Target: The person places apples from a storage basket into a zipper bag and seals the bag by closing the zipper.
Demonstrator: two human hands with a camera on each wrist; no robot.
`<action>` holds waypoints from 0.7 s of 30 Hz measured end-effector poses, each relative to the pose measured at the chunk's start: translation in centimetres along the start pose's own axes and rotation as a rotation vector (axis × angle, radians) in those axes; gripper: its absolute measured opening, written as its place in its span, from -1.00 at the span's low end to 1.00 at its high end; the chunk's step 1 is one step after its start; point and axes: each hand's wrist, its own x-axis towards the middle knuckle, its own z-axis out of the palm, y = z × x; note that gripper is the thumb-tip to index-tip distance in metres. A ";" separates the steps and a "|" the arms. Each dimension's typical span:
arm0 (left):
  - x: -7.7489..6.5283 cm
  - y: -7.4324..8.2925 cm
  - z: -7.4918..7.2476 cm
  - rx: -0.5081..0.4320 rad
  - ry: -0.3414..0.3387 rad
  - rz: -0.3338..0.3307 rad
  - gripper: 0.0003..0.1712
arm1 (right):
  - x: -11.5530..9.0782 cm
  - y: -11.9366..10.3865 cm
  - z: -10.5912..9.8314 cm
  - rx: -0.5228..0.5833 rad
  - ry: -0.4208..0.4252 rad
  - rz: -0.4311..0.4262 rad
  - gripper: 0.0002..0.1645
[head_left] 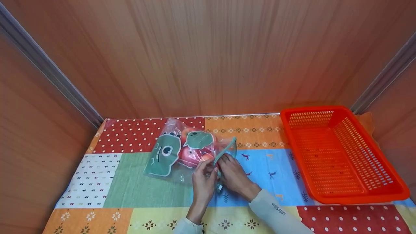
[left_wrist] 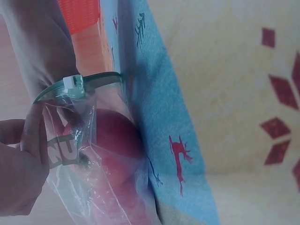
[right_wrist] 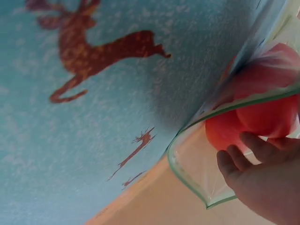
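Note:
A clear plastic zip bag with green cartoon monster prints lies on the patterned cloth, several red and pink round fruits inside. Its green-edged mouth gapes toward the right, and a white slider sits on the zip strip. My left hand pinches the bag's edge at the mouth between thumb and fingers. Through that mouth reaches my right hand. In the right wrist view its loosely bent fingers are right at the red fruits; its thumb is hidden there.
An orange-red plastic basket with perforated sides stands on the right of the cloth. Wood-grain panels enclose the table at the back and both sides. The patchwork cloth spreads under everything.

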 end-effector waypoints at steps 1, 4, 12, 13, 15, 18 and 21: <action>0.0 0.0 0.0 0.004 0.001 -0.003 -0.59 | 0.0 0.1 -0.1 0.005 -0.007 0.004 -0.27; -0.1 0.0 0.0 0.015 0.005 -0.017 -0.59 | -0.1 0.4 -0.2 0.028 -0.005 0.011 -0.23; -0.1 -0.2 -0.2 0.024 0.008 0.014 -0.60 | -0.8 1.5 -1.1 0.066 0.010 0.039 -0.06; -0.1 -0.2 -0.2 0.029 0.011 0.017 -0.60 | -0.9 1.6 -1.2 0.065 0.023 0.041 -0.06; -0.1 -0.3 -0.2 0.039 0.012 0.018 -0.60 | -1.2 2.0 -1.6 0.067 0.052 0.054 -0.03; -0.2 -0.3 -0.2 0.044 0.009 0.020 -0.59 | -1.4 2.6 -2.0 0.067 0.130 0.066 -0.13; -0.3 -0.3 -0.2 0.039 0.009 0.028 -0.60 | -1.4 3.4 -2.5 0.051 0.221 0.073 -0.27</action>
